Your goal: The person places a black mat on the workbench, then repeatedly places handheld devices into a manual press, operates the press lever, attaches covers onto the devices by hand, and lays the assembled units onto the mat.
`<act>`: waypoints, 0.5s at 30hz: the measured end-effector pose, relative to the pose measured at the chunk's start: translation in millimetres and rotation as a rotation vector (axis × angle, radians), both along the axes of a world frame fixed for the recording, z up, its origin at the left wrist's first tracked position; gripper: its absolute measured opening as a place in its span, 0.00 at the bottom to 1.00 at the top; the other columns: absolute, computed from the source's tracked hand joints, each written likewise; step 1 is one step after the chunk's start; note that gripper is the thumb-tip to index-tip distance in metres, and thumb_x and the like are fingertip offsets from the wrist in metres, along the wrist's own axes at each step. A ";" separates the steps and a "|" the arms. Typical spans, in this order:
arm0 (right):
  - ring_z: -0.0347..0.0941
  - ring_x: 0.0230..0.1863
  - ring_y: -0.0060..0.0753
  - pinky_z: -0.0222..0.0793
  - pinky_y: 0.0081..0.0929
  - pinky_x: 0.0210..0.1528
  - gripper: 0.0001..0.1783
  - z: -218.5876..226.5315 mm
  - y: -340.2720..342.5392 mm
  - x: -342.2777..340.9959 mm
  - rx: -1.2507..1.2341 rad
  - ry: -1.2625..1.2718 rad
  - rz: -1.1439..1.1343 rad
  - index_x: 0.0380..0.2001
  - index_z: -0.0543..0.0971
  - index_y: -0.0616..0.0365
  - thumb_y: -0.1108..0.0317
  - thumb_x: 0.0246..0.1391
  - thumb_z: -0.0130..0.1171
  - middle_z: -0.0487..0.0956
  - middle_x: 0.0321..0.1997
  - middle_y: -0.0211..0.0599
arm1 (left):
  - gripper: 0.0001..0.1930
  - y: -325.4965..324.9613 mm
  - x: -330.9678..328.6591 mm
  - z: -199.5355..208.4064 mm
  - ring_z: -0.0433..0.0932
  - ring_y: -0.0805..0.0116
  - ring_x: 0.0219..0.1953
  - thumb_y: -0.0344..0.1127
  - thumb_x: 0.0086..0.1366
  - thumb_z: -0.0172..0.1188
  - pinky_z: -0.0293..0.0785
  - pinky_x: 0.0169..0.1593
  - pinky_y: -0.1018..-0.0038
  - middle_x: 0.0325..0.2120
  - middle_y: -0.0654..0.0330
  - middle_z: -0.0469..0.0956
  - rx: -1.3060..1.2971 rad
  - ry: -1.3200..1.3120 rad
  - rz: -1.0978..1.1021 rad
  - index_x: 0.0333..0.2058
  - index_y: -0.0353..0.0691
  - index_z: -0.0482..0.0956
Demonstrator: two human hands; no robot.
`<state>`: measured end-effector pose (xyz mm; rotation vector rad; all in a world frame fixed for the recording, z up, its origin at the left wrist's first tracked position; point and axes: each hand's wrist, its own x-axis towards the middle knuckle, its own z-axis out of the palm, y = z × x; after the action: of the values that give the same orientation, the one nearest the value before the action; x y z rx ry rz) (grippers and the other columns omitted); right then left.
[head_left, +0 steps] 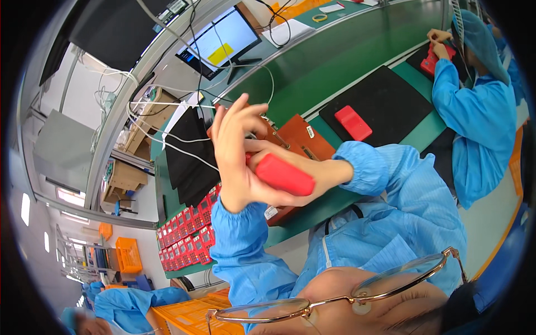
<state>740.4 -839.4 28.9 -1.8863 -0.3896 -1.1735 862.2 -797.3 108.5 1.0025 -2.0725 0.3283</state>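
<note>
Left hand raised above the green bench, thumb and fingers spread upward, palm pressed to the near end of a red oblong case. Right hand wrapped round the same case from behind and below — clamped on it, mostly hidden by the case itself. Both hands together, held in mid-air over a brown fixture, only partly seen behind them. Hard to make out what lies between left palm and case. Further along the bench, a second red case flat on a black mat. Off to the lower left, a tray of red cases, rows blurred by the lens. At the upper right, a co-worker in a blue gown, hands on another red part — cut off by the rim. At the bottom edge, gold-rimmed spectacles, partly cropped.
</note>
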 end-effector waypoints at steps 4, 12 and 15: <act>0.67 0.54 0.31 0.65 0.29 0.54 0.31 -39.8 -35.9 -72.3 0.012 0.258 -0.200 0.56 0.62 0.60 0.73 0.47 0.58 0.66 0.53 0.38 | 0.36 -11.2 14.4 -15.4 0.76 0.54 0.44 0.58 0.35 0.71 0.68 0.51 0.65 0.36 0.55 0.78 0.250 -0.038 -0.123 0.38 0.36 0.75; 0.74 0.41 0.24 0.69 0.24 0.45 0.20 -129.0 -159.3 -199.2 0.831 0.865 -0.603 0.44 0.75 0.64 0.60 0.53 0.59 0.78 0.40 0.34 | 0.10 -71.9 47.0 51.3 0.75 0.71 0.31 0.26 0.52 0.63 0.70 0.39 0.74 0.28 0.58 0.79 -0.317 0.350 0.071 0.33 0.35 0.74; 0.74 0.39 0.23 0.68 0.23 0.43 0.22 -171.5 -181.1 -191.2 0.721 0.939 -0.602 0.44 0.74 0.64 0.57 0.53 0.58 0.79 0.39 0.34 | 0.12 -102.1 104.4 40.3 0.77 0.64 0.33 0.33 0.56 0.62 0.71 0.41 0.71 0.27 0.56 0.79 -0.106 0.345 0.297 0.35 0.33 0.74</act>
<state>549.2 -1020.5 -142.7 -1.6725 1.0329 -0.5089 966.6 -899.4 148.8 1.2105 -1.5846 0.3818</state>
